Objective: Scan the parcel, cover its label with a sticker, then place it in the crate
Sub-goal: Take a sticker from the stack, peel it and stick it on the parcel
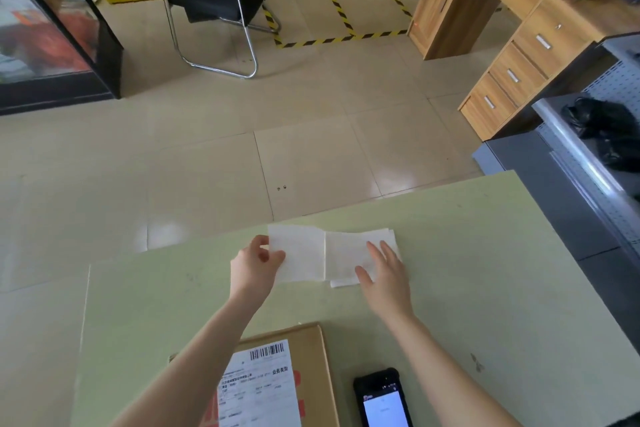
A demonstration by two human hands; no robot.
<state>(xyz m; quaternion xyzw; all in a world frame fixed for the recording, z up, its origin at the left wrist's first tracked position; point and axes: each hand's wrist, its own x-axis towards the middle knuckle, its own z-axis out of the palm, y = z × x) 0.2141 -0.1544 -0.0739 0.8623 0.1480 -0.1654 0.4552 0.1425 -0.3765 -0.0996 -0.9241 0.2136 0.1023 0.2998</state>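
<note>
— Two bare hands reach out over a pale green flat table (450,288). Which one has hold of something?

— The left hand (254,265). Its thumb and fingers are pinched closed on the near left edge of a white rectangular paper sticker sheet (299,255), which lies toward the far edge of the table.

— And the other hand?

— The right hand (386,272) is spread wide, fingers apart, palm down on a small stack of white sticker sheets (349,253) just beside the first sheet, touching it along one edge. It grasps nothing.

— Where is the parcel?

— The flat brown cardboard parcel (315,357) lies on the table at the near edge, under the left forearm and well apart from the sheets. Its white printed shipping label with a barcode (259,385) faces up, uncovered.

— Anything next to it?

— A black handheld scanner with a lit screen (382,399) rests on the table just to the right of the parcel, untouched.
</note>
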